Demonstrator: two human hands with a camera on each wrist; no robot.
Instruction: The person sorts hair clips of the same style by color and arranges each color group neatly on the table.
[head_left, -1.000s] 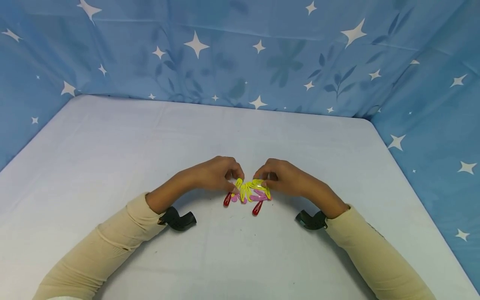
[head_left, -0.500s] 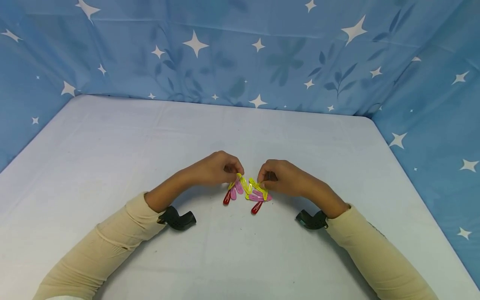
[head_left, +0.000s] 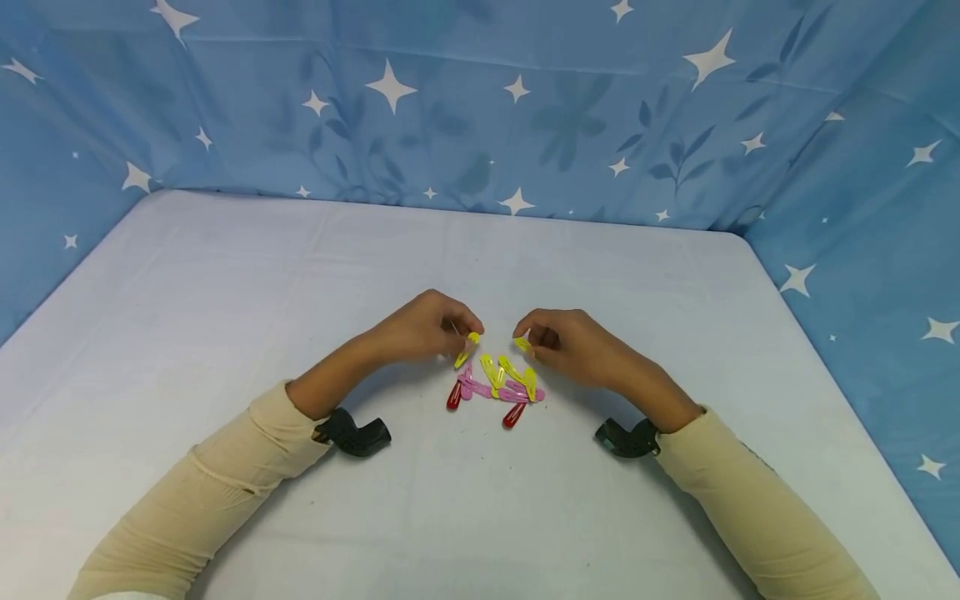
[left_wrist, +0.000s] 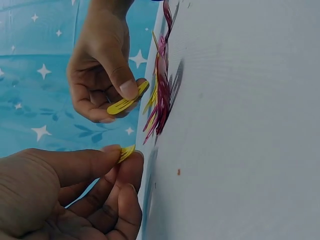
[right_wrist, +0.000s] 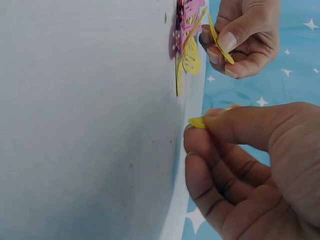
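My left hand (head_left: pixel 420 329) pinches a yellow snap hair clip (head_left: pixel 462 360) between thumb and fingertips, just above the far left side of a loose pile. Opposite it, my right hand (head_left: pixel 573 343) pinches another yellow snap hair clip (head_left: pixel 522 343), raised off the table; in the right wrist view only the tip of that clip (right_wrist: pixel 197 122) shows past the fingers. Between and below both hands lie several yellow clips (head_left: pixel 489 369) and pink clips (head_left: pixel 517 395), partly overlapping. Two red clips (head_left: pixel 513 416) stick out at the pile's near side.
A white cloth-covered table (head_left: pixel 450 517) lies under everything. A blue curtain (head_left: pixel 450 125) with white stars stands behind it and along the sides. Black wrist-worn devices (head_left: pixel 360 437) sit at both sleeve cuffs, close to the tabletop.
Both hands have drawn away from the pile, the left up and slightly leftward, each carrying a yellow clip. The yellow clips left between them have spread apart, showing more pink ones.
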